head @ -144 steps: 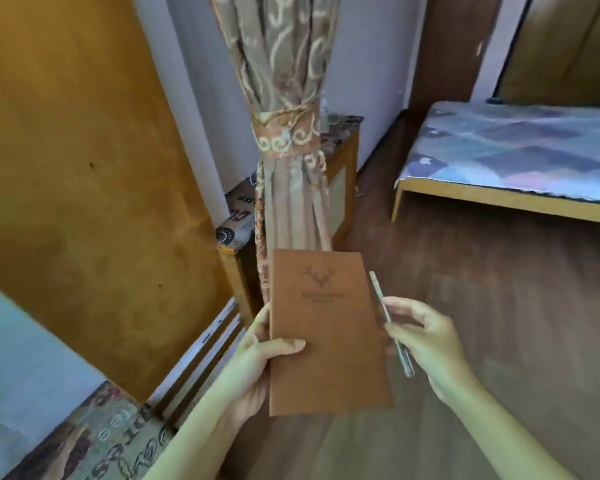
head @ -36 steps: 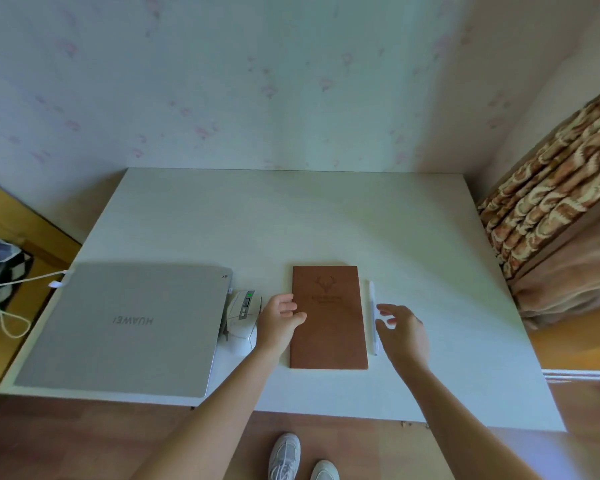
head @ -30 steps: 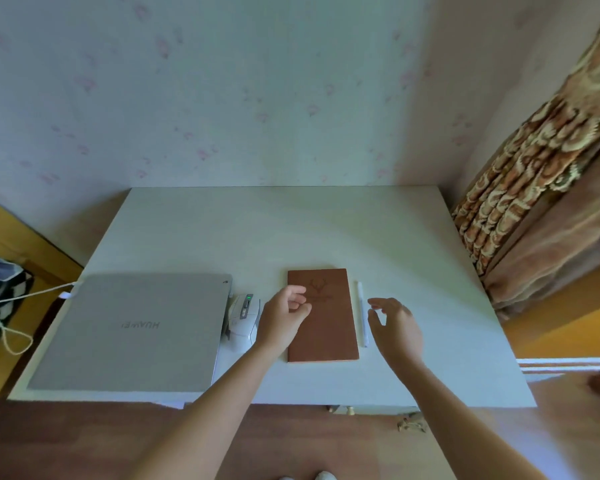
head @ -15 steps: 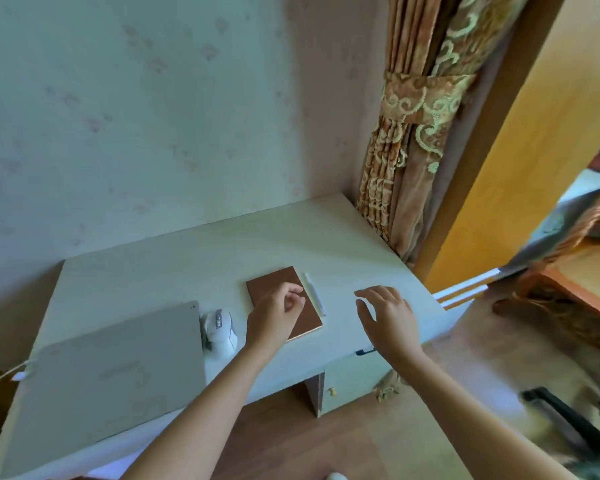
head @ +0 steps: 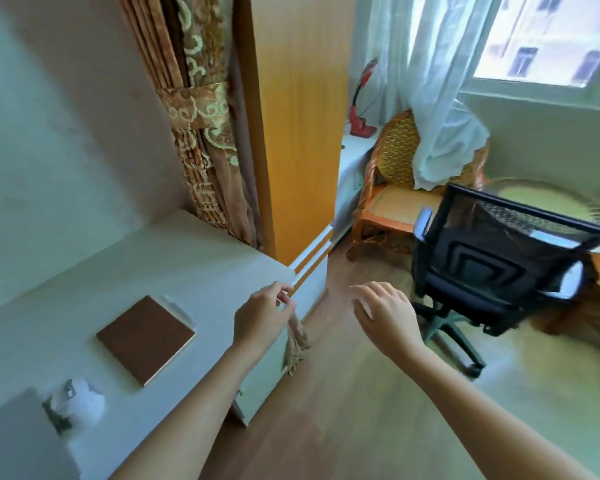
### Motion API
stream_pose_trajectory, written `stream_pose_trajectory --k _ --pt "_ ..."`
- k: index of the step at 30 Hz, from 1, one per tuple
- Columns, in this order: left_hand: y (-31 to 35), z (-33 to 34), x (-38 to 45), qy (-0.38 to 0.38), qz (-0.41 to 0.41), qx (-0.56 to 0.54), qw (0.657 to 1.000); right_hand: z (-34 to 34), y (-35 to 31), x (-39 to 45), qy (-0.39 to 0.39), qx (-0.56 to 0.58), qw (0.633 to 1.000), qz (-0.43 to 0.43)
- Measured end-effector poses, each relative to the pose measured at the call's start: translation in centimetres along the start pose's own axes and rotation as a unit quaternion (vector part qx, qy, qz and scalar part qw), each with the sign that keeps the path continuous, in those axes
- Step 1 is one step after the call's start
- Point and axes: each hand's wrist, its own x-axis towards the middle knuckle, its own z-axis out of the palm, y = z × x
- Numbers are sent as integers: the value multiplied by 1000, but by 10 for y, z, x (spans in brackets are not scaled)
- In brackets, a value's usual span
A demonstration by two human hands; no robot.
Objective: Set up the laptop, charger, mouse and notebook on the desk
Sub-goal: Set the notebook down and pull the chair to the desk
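In the head view the white desk (head: 84,271) fills the lower left, with its left side and near corner cut off by the frame edge. The brown notebook (head: 145,339) lies flat and closed on it, and a pale pen (head: 178,308) lies just beside its far edge, smeared by motion blur so its outline is hard to make out. Nearer the bottom left, the white mouse (head: 78,398) shows only as a blurred shape, and the grey laptop (head: 18,441) is mostly cropped away, only one corner of its lid in view. No charger can be made out. The left hand (head: 262,318) hangs above the desk's right edge, its fingers loosely curled inward and holding nothing, well apart from the notebook. The right hand (head: 387,315) is out over the wooden floor (head: 326,410), fingers spread and empty. Beyond it stands a black mesh office chair (head: 492,258), part of its wheeled base hidden behind the right hand and wrist. A wicker chair (head: 395,188) behind it is partly covered by a sheer white curtain (head: 440,98).
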Motion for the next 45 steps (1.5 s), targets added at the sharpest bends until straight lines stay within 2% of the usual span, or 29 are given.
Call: stream_pose_trajectory --k 3,8,17,21,26,31,33,37,39,42,45 --pt "54 31 18 -43 30 -18 998 -17 53 -10 35 -13 998 44" --pt "153 101 60 -73 101 -49 991 -55 152 -18 71 -46 992 90" --pt "316 233 119 -109 152 -42 981 -110 339 -4 66 -80 986 133" --pt "350 261 149 -113 179 -5 977 -119 391 16 66 -91 984 138" --pt "383 299 226 -86 235 23 968 -110 456 69 71 -116 980 144" --pt "406 343 316 -58 333 67 939 -79 508 119 38 -152 971 181" --pt "414 360 346 -75 358 104 925 -65 529 135 14 -165 967 193" --pt "412 392 383 -160 338 168 912 -42 557 149 -9 -160 963 217" --pt "406 403 392 -186 317 137 920 -33 564 147 -13 -153 966 209" --pt "402 410 392 -183 301 81 932 -26 569 138 -31 -177 965 189" --pt "397 410 381 -179 294 70 936 -23 566 129 -43 -186 965 181"
